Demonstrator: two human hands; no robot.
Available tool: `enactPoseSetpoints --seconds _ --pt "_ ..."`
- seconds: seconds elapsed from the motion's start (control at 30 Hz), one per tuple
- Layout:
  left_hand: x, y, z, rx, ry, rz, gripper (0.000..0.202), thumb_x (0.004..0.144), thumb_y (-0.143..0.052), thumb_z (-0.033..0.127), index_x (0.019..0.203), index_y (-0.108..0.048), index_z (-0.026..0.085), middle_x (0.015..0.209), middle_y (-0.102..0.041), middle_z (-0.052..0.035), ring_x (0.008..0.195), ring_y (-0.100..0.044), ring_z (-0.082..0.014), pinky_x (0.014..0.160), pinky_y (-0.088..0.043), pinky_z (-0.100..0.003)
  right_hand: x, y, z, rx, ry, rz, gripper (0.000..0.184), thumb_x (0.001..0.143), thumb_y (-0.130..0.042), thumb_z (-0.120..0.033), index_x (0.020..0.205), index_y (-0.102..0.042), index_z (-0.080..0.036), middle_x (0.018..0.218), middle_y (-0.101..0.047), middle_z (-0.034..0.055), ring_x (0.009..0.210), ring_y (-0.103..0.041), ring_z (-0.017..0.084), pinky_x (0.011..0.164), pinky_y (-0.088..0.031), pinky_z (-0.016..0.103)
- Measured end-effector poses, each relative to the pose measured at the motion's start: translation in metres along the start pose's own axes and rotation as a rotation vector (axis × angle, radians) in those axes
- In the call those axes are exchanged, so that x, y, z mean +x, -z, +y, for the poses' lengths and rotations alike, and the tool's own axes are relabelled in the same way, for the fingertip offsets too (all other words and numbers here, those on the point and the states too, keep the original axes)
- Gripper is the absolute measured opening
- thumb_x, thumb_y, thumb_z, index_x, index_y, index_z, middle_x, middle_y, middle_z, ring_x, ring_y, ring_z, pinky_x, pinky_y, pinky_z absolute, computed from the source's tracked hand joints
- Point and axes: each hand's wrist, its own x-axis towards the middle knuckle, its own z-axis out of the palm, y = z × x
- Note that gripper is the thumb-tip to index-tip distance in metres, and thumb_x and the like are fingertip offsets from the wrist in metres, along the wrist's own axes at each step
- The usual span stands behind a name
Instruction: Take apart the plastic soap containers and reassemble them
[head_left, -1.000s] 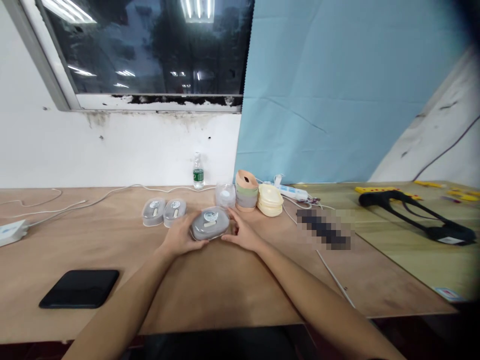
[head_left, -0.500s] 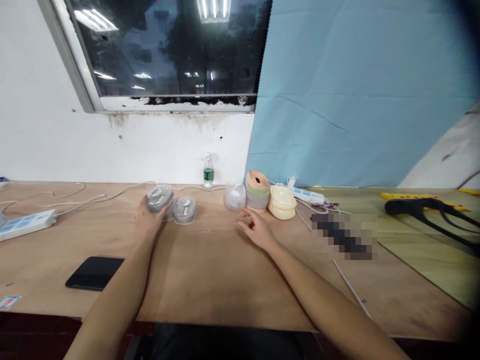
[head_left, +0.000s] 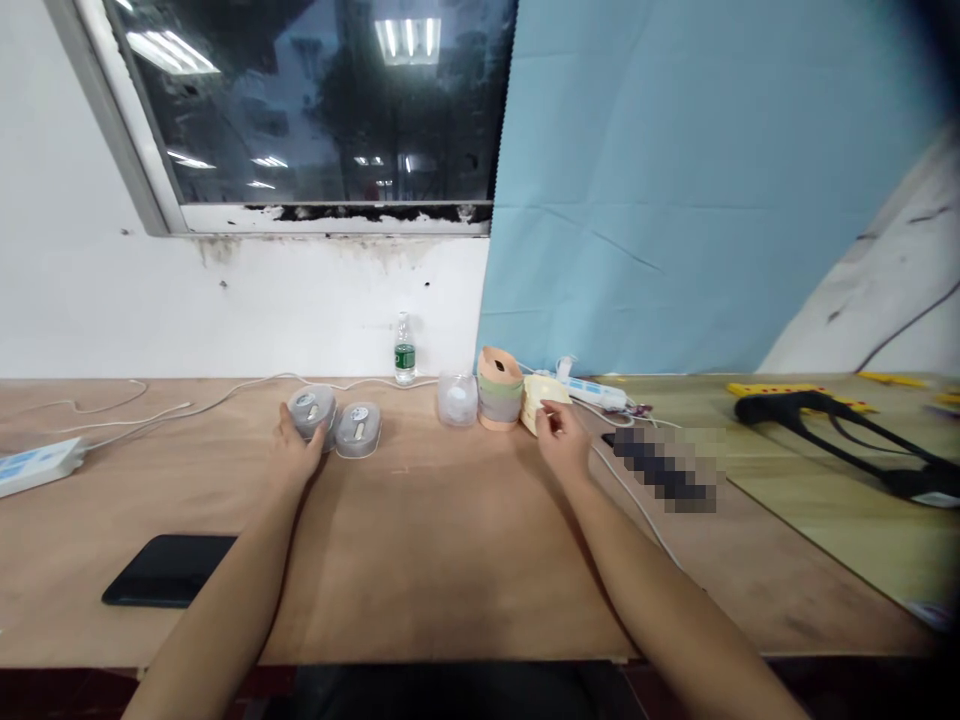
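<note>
My left hand [head_left: 295, 455] reaches to the left of the table and curls around the near side of a grey lidded container [head_left: 310, 408], which looks stacked on another like it. A second grey container [head_left: 358, 429] lies right beside it. My right hand [head_left: 564, 440] is at the pile of cream-coloured lids [head_left: 534, 398], thumb and fingers pinched on its near edge. A stack of peach, green and grey cups [head_left: 499, 388] and a clear container [head_left: 457, 398] stand between the two hands.
A water bottle [head_left: 404, 349] stands by the wall. A black tablet [head_left: 169, 583] lies near the front left edge. Power strips [head_left: 37, 466] [head_left: 596, 393] and cables run along the back. A black frame [head_left: 847, 440] lies at the right, a blurred dark item [head_left: 664, 462] nearer.
Both hands held a grey container at the centre. My left hand carried it left onto the other grey containers. My right hand let go and moved right to the cream lids.
</note>
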Motion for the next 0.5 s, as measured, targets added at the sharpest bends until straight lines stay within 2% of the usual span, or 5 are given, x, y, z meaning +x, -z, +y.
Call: enactPoseSetpoints --seconds 0.13,0.2,0.33,0.43,0.5 --pt "0.004 -0.009 -0.007 -0.05 -0.014 0.005 0.099 0.078 -0.057 0.053 0.149 -0.003 0.009 0.148 -0.029 -0.0232 0.134 -0.034 -0.0355 0.107 -0.033 -0.045 0.012 0.011 0.034 -0.1 -0.071 0.162 0.03 0.083 -0.049 -0.033 0.102 -0.062 -0.014 0.093 -0.061 0.011 0.079 -0.054 0.021 0.08 -0.045 0.037" --pt "0.006 -0.011 -0.008 -0.075 0.007 0.009 0.103 0.077 -0.058 0.054 0.148 -0.002 0.005 0.15 -0.024 -0.0244 0.136 -0.03 -0.0357 0.109 -0.03 -0.045 0.014 0.012 0.05 -0.15 -0.111 0.195 0.032 0.081 -0.051 -0.034 0.103 -0.062 -0.013 0.098 -0.061 0.0127 0.086 -0.054 0.023 0.085 -0.044 0.039" --pt "0.006 -0.007 -0.004 -0.114 0.041 -0.002 0.105 0.076 -0.06 0.054 0.147 -0.002 0.002 0.151 -0.02 -0.0257 0.138 -0.025 -0.0361 0.112 -0.026 -0.044 0.011 0.008 0.068 -0.193 -0.179 0.155 0.043 0.08 -0.054 -0.044 0.107 -0.061 -0.011 0.103 -0.061 0.0152 0.094 -0.054 0.027 0.09 -0.043 0.043" --pt "0.003 -0.001 0.001 -0.092 0.069 -0.025 0.109 0.075 -0.06 0.058 0.146 -0.003 0.0 0.148 -0.023 -0.0289 0.137 -0.028 -0.0383 0.11 -0.029 -0.046 0.008 0.005 0.068 -0.195 -0.149 0.096 0.049 0.082 -0.053 -0.049 0.114 -0.06 -0.012 0.109 -0.059 0.0158 0.105 -0.052 0.028 0.095 -0.04 0.043" --pt "0.002 0.002 0.003 -0.041 0.03 -0.039 0.11 0.076 -0.055 0.064 0.145 -0.003 -0.003 0.144 -0.028 -0.0324 0.133 -0.032 -0.0419 0.105 -0.033 -0.051 0.007 0.003 0.065 -0.192 -0.106 0.048 0.051 0.083 -0.051 -0.05 0.118 -0.058 -0.013 0.114 -0.058 0.0162 0.111 -0.051 0.028 0.098 -0.039 0.043"
